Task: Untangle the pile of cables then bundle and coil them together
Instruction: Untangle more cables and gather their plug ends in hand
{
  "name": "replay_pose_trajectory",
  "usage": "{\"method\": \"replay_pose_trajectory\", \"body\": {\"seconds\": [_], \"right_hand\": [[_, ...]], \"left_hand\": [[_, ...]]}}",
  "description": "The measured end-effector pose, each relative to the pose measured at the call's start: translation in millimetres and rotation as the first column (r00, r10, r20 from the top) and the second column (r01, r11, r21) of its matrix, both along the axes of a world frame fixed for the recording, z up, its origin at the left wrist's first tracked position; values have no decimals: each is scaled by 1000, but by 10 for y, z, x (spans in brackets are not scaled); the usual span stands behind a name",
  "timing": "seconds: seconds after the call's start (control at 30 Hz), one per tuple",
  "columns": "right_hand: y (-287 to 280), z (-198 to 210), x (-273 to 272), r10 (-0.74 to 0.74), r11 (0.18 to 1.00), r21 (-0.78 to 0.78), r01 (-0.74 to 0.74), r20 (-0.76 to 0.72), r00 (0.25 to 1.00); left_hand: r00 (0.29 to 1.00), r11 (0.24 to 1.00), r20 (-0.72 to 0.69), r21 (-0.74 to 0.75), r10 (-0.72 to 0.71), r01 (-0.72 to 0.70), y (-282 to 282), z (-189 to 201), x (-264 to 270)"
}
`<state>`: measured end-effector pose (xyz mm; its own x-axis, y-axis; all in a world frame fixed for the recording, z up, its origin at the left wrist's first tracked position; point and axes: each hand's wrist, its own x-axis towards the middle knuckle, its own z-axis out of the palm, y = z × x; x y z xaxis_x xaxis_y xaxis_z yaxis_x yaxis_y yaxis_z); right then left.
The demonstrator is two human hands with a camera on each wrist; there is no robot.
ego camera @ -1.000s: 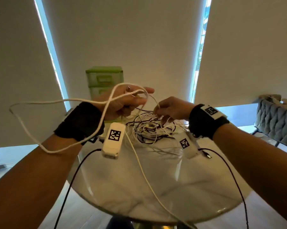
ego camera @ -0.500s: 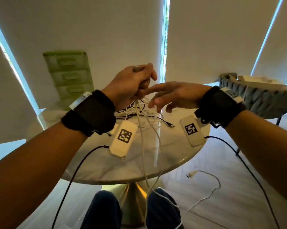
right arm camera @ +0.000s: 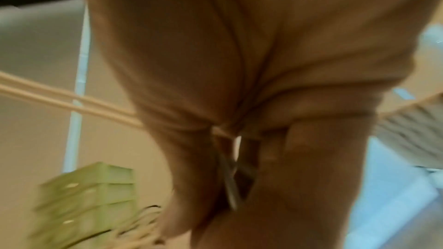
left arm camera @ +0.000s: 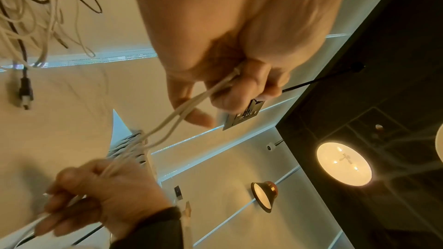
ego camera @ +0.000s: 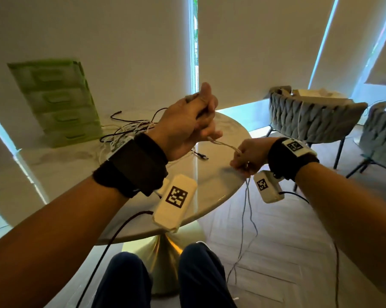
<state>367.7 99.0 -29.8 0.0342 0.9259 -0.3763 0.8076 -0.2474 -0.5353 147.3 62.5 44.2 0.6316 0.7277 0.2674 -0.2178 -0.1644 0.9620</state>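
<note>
Hands now apart, left hand (ego camera: 188, 127) and right hand (ego camera: 248, 160) gripping doubled white cable (ego camera: 224, 145), seemingly taut.

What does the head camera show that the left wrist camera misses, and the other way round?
Only the head view shows the green drawers, grey chairs, the person's knees and the cable's tails dangling toward the floor. Only the left wrist view shows the ceiling lamps and the underside of the left hand. Both show the right hand, the doubled white cable stretched between the hands, and the cable pile.
</note>
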Motion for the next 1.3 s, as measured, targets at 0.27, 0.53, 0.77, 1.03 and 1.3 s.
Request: {"method": "replay_pose_trajectory", "body": {"seconds": [0.27, 0.53, 0.77, 1.03, 1.3], "right_hand": [[16, -535, 464, -312, 859, 387, 335, -123, 942], [-57, -167, 360, -54, 991, 134, 25, 218, 975], [-205, 641, -288, 275, 783, 621, 38, -401, 874], [-124, 667, -583, 419, 680, 704, -206, -143, 897], [-188, 556, -698, 316, 891, 448, -74, -495, 810]], "left_hand": [[991, 987, 130, -160, 27, -6, 219, -166, 196], [993, 978, 104, -208, 57, -34, 374, -275, 311], [999, 971, -34, -238, 4, -12, 408, -400, 294], [976, 894, 189, -411, -109, 179, 463, -419, 80], [979, 952, 205, -301, 15, 48, 571, -283, 16]]}}
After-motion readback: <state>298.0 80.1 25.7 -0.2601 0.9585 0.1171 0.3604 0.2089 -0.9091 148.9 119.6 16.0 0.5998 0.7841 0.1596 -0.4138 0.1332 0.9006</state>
